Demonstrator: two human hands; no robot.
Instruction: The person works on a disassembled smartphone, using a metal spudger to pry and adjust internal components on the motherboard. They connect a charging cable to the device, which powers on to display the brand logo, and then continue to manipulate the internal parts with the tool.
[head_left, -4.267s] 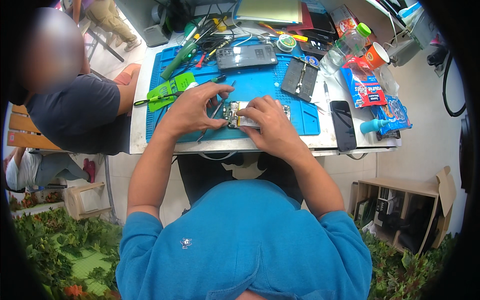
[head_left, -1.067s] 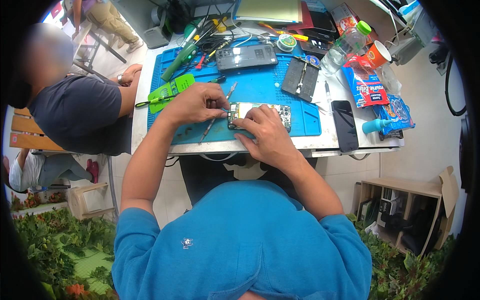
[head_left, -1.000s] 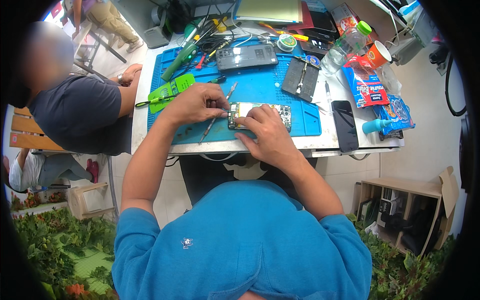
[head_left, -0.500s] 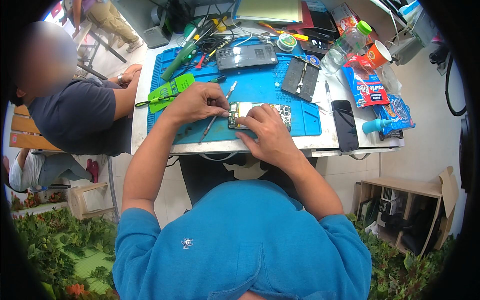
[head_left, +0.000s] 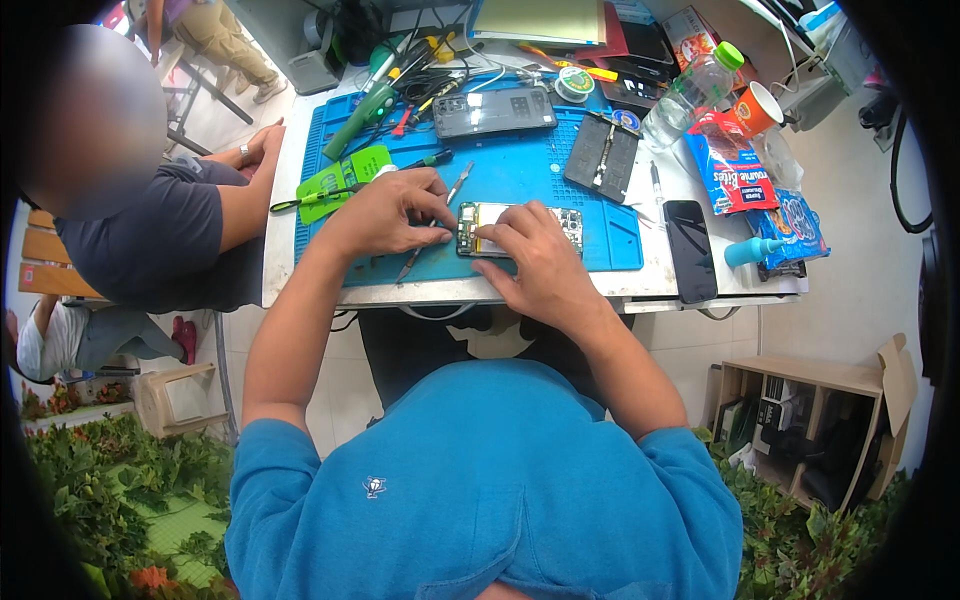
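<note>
An opened phone [head_left: 569, 228] with its circuit board bare lies lengthwise on a blue work mat [head_left: 520, 175]. My right hand [head_left: 540, 262] bends over it, fingertips on the board and thumb at the near edge, so the middle is partly covered. At the phone's left end, my left hand [head_left: 400, 212] has its thumb and fingers drawn together. Whatever they pinch, if anything, is too small to tell. A thin metal pry tool [head_left: 462, 183] lies slantwise beneath the left hand, partly hidden by it.
Behind are a phone with a dark back [head_left: 495, 115], a removed dark cover [head_left: 602, 160] and a green-handled tool [head_left: 362, 120]. A black phone [head_left: 690, 250], snack packets [head_left: 730, 165] and a bottle [head_left: 690, 100] stand right. A person [head_left: 150, 230] sits at the left.
My left thumb and fingertips have shifted slightly down along the phone's left end. My right hand stays almost in place. The seated person at the left has moved a little.
</note>
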